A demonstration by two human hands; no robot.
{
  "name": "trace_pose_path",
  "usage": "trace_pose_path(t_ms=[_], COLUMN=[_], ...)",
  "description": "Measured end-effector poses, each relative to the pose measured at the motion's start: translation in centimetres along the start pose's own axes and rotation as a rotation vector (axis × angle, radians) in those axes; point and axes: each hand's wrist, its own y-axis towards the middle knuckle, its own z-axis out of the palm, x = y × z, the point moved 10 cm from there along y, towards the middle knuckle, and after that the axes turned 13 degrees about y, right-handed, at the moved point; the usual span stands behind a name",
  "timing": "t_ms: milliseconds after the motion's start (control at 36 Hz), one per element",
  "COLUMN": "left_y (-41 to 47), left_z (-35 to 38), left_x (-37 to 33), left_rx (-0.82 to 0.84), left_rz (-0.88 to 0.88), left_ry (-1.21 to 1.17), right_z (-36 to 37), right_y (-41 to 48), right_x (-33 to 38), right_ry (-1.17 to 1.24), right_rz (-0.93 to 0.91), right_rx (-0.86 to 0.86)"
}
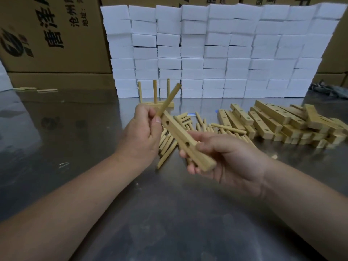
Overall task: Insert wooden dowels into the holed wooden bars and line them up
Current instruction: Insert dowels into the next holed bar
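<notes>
My right hand [227, 157] grips a holed wooden bar [185, 140] by its near end, tilted up to the left above the table; two of its holes show. My left hand [143, 132] pinches a wooden dowel [168, 99] between thumb and fingers, its lower tip at the bar's far end. Behind my hands, a bar with three upright dowels [155, 95] stands on the table. Loose dowels [199, 127] lie in a heap under my hands. A pile of holed bars [273, 119] lies at the right.
The table is shiny metal [169, 213]. A wall of stacked white foam blocks [216, 51] runs along the back, with cardboard cartons [52, 34] behind and to the left. Three stray dowels [37, 89] lie far left. A dark cloth [329, 89] sits at the far right.
</notes>
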Motion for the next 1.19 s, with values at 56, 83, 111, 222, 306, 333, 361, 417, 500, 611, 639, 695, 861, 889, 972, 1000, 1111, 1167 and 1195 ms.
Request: trace_pose_path(t_ms=[56, 83, 111, 222, 306, 333, 361, 417, 500, 611, 639, 695, 861, 889, 972, 1000, 1111, 1167, 1195], left_y=[-0.1, -0.2, -0.2, -0.2, -0.1, -0.2, -0.2, -0.2, -0.2, -0.2, -0.2, -0.2, -0.1, -0.1, -0.1, -0.1, -0.1, -0.2, -0.2], left_z=[0.4, 0.6, 0.6, 0.3, 0.2, 0.2, 0.1, 0.2, 0.4, 0.2, 0.1, -0.1, -0.5, -0.6, -0.9, -0.9, -1.1, -1.2, -1.3], left_x=[-0.4, -0.5, -0.5, -0.7, -0.9, -1.0, -1.1, -0.9, -0.3, -0.2, -0.3, -0.7, -0.7, -0.7, -0.9, -0.9, -1.1, -1.3, -1.4], left_rx=[0.037, 0.048, 0.051, 0.05, 0.067, 0.072, 0.072, 0.071, 0.079, 0.064, 0.054, 0.041, 0.011, 0.0, -0.019, -0.021, -0.03, -0.044, -0.049], left_rz=[0.025, 0.03, 0.033, 0.038, 0.055, 0.067, 0.077, 0.076, 0.052, 0.039, 0.046, 0.064, 0.049, 0.051, 0.057, 0.061, 0.072, 0.086, 0.094], left_ry=[0.013, 0.007, -0.003, -0.047, -0.073, -0.083, -0.092, -0.111, -0.093, -0.046, -0.035, 0.002, 0.04, 0.045, 0.062, 0.063, 0.047, 0.041, 0.041], right_z=[-0.1, -0.3, -0.6, -1.6, -3.3, -3.9, -4.4, -5.2, -5.5, -5.3, -5.2, -5.0, -5.1, -5.1, -5.3, -5.4, -5.4, -5.2, -5.1], right_y=[-0.2, -0.2, -0.1, 0.1, 0.3, 0.4, 0.3, 0.2, 0.2, 0.4, 0.5, 0.5, 0.2, 0.1, -0.1, -0.2, -0.4, -0.7, -0.9], right_x=[-0.4, -0.5, -0.3, 1.6, 2.6, 2.8, 3.0, 3.4, 3.6, 3.6, 3.5, 3.4, 4.1, 4.3, 4.6, 4.7, 4.9, 5.2, 5.4], right_ry=[-0.043, -0.068, -0.085, -0.056, -0.069, -0.076, -0.082, -0.107, -0.156, -0.158, -0.154, -0.145, -0.255, -0.267, -0.295, -0.298, -0.419, -0.556, -0.596], right_rz=[0.031, 0.038, 0.031, -0.114, -0.202, -0.218, -0.231, -0.255, -0.269, -0.273, -0.272, -0.271, -0.339, -0.345, -0.347, -0.348, -0.339, -0.352, -0.359], right_rx=[0.011, 0.0, -0.017, -0.113, -0.234, -0.276, -0.313, -0.37, -0.384, -0.358, -0.344, -0.325, -0.35, -0.357, -0.389, -0.406, -0.45, -0.482, -0.497])
